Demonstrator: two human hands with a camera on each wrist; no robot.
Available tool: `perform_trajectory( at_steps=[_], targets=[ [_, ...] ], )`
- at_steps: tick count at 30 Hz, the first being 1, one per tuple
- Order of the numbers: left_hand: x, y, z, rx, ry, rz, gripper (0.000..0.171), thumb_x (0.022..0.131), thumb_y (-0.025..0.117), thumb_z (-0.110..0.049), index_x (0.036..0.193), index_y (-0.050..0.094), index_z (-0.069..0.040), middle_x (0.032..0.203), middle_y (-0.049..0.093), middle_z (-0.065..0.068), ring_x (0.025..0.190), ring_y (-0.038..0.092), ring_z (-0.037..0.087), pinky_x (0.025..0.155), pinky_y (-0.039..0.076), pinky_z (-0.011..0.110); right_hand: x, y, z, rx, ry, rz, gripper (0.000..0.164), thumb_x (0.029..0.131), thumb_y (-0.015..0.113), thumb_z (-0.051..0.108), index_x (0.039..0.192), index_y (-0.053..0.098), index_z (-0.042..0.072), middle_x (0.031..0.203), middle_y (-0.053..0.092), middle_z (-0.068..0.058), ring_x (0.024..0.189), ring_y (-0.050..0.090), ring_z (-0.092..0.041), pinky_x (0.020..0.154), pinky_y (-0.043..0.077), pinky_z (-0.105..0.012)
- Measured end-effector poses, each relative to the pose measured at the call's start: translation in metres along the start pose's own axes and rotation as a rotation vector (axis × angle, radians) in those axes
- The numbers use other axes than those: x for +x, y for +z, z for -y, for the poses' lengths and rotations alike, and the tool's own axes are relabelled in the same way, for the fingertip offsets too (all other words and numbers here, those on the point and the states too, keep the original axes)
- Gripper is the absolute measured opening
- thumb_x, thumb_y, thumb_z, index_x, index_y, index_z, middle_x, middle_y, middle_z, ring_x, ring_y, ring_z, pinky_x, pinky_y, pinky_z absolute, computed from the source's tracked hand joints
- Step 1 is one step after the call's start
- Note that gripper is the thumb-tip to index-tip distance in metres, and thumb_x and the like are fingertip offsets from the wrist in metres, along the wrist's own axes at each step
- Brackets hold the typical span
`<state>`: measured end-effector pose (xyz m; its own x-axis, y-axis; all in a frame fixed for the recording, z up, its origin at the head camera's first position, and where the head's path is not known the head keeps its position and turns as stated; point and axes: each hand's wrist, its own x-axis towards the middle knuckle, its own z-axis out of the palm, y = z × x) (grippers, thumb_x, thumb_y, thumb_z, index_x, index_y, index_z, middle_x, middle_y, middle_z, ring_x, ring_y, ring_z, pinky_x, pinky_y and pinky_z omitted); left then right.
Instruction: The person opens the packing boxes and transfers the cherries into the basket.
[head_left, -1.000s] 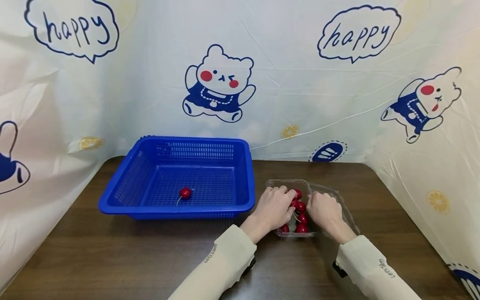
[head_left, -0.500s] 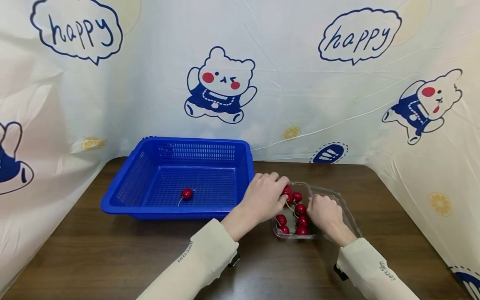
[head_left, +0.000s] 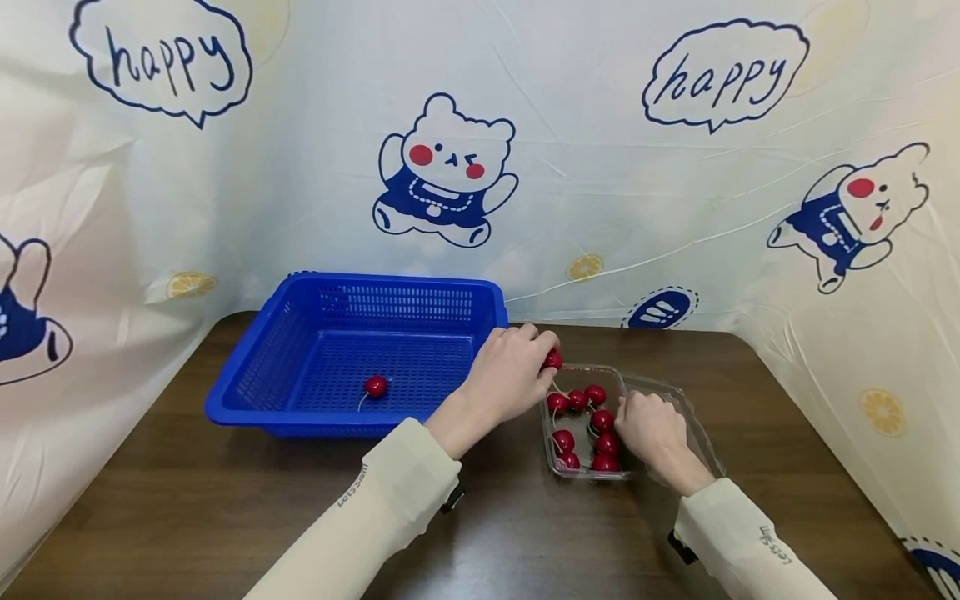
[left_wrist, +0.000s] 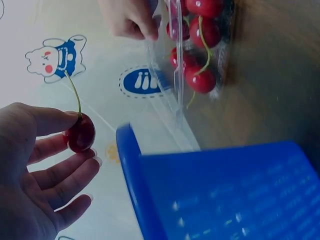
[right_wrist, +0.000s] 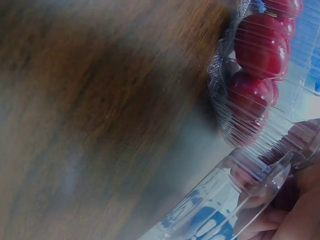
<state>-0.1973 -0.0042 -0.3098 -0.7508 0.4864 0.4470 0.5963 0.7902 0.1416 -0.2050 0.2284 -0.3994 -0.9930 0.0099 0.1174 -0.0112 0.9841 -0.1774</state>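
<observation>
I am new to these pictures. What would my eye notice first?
First, the bright blue basket at the table's left, with one cherry inside. Next, the left hand pinches a cherry between the basket and the clear box of cherries, which the right hand touches.

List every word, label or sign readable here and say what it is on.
"happy": speech bubble on the backdrop, upper left.
"happy": speech bubble on the backdrop, upper right.
"!!!": blue oval sign on the backdrop.
Left sleeve print: roughly "Letssлим", too small to be sure.
Right sleeve print: too small to read.
</observation>
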Motion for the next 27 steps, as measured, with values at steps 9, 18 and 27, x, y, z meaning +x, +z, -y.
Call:
perform_trajectory(
  at_steps=[9, 18, 27],
  targets=[
    [-0.002, -0.016, 0.021, 0.01, -0.078, 0.033, 0.025, 0.09, 0.064, -0.023, 0.11, 0.068, -0.009, 0.101, 0.073, 0.012, 0.086, 0.066, 0.027, 0.081, 0.054, 0.044, 0.001, -0.001, 0.001, 0.0, 0.012, 0.006, 0.038, 0.095, 0.046, 0.022, 0.076, 0.066, -0.004, 0.085, 0.07, -0.035, 0.074, 0.063, -0.052, 0.053, 0.051, -0.059],
    [-0.011, -0.027, 0.046, 0.004, -0.165, 0.056, 0.029, 0.089, 0.066, -0.023, 0.114, 0.067, -0.008, 0.104, 0.073, 0.013, 0.089, 0.067, 0.028, 0.084, 0.055, 0.046, 0.001, -0.002, 0.003, -0.02, 0.011, 0.052, 0.037, 0.093, 0.047, 0.021, 0.071, 0.061, -0.004, 0.082, 0.069, -0.033, 0.069, 0.064, -0.048, 0.051, 0.052, -0.056],
    [-0.018, -0.031, 0.07, 0.007, -0.22, 0.067, 0.028, 0.088, 0.067, -0.02, 0.112, 0.066, -0.005, 0.102, 0.073, 0.015, 0.087, 0.066, 0.028, 0.082, 0.057, 0.046, 0.001, -0.001, 0.004, -0.017, 0.02, 0.084, 0.028, 0.086, 0.049, 0.02, 0.062, 0.052, 0.005, 0.062, 0.06, -0.016, 0.054, 0.055, -0.031, 0.043, 0.048, -0.045]
  ],
)
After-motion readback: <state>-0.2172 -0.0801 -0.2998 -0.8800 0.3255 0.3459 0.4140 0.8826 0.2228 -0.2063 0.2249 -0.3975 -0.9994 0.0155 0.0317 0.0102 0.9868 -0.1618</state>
